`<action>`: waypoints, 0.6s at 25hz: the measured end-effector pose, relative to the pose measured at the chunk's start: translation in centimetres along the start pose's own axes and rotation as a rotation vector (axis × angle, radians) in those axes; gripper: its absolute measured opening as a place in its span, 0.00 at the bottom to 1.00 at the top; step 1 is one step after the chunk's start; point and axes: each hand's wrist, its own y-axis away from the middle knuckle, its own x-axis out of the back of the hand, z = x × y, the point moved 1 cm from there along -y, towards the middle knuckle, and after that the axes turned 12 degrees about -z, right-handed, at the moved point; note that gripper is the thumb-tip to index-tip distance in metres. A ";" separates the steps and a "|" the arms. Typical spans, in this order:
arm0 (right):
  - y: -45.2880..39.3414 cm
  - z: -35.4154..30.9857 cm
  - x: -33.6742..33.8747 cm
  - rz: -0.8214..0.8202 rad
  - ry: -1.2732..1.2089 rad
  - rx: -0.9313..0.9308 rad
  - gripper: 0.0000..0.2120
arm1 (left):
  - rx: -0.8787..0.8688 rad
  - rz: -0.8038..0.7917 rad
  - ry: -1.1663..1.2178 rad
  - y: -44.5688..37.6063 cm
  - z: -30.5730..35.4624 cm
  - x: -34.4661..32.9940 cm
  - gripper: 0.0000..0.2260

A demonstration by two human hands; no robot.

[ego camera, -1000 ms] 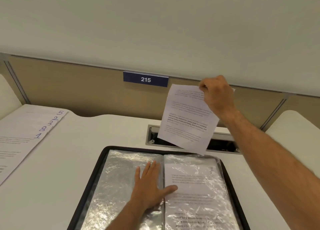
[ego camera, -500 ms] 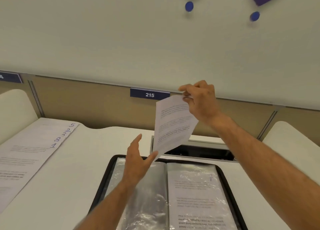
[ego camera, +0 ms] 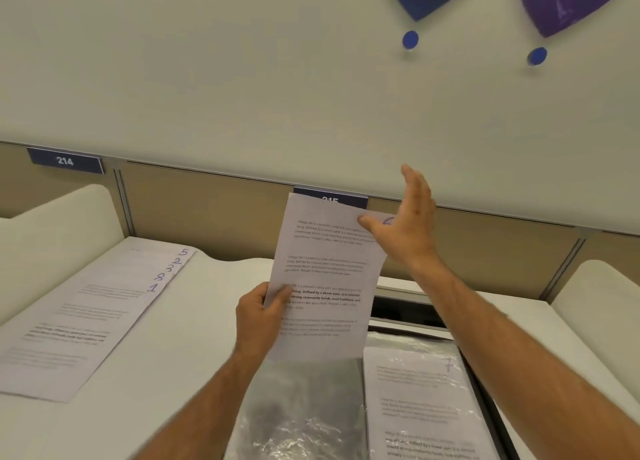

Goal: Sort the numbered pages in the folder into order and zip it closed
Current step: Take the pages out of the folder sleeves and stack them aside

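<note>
A person holds one printed page upright above an open folder on a white desk.

The left hand pinches the page's left edge. The right hand, fingers spread loose, touches its top right corner. Handwritten-numbered loose pages lie fanned at the left.

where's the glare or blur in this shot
Head view: glare streaks the folder sleeves, washing out the sleeved page; the held page in the left hand reads sharp mid-sheet; the right hand is slightly motion-blurred; wide-angle bends the partition edge.
</note>
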 end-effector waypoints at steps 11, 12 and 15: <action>5.9 0.8 -15.8 -0.273 -0.726 -0.573 0.23 | 0.128 0.084 -0.138 -0.8 -1.8 11.9 0.08; 6.0 0.0 -16.9 -0.266 -0.723 -0.559 0.20 | 0.137 0.116 -0.164 -0.9 -2.1 13.1 0.08; 6.6 -2.5 -20.4 -0.297 -0.686 -0.510 0.14 | 0.165 0.217 -0.261 -1.3 -2.8 17.5 0.06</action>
